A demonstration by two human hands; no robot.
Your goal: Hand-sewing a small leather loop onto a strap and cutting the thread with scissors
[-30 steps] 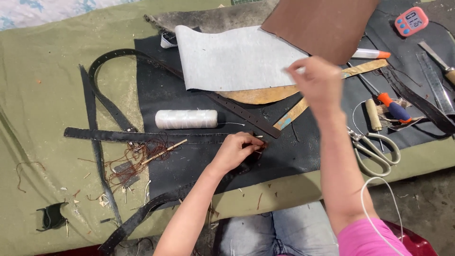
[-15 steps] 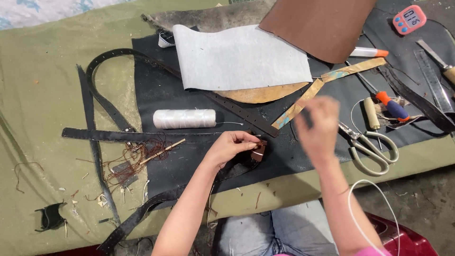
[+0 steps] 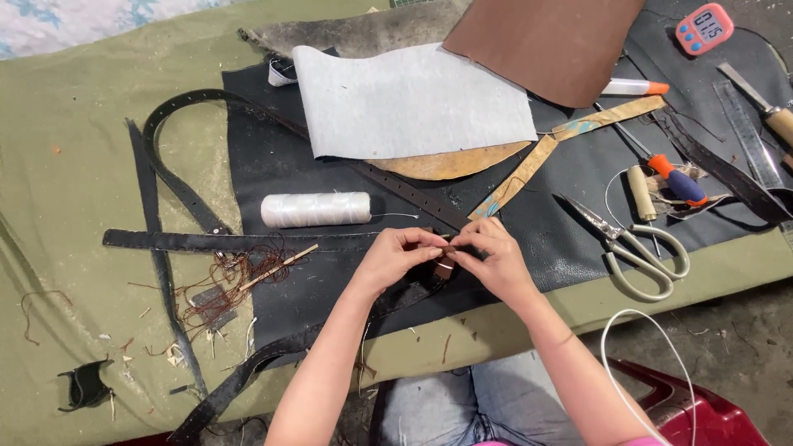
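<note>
— What were the hands doing when you looked in?

— I saw the left hand (image 3: 395, 254) and the right hand (image 3: 492, 258) meeting fingertip to fingertip over the dark mat (image 3: 273, 165). Both were pinched shut on a small brown leather piece (image 3: 444, 263), which sat right between them, just above the end of a black leather strap (image 3: 248, 376) that ran down and away below the left wrist.

— What lay closest to them?

— Just beyond the left hand I saw a spool of white thread (image 3: 316, 209) lying on its side, and out past that wrist a tangle of brown thread scraps (image 3: 225, 285). A long black strap (image 3: 239, 241) stretched flat from the left hand's fingers outward. Touching the back of the right hand's fingers was a tan strip (image 3: 529, 169) angled away from me. Beyond the right hand lay scissors (image 3: 632, 244) with pale handles, well apart from it.

— And farther off?

— Past both hands I saw a grey sheet (image 3: 409, 103) and a brown leather sheet (image 3: 545, 41), resting on the green cloth-covered surface (image 3: 66, 165).
</note>
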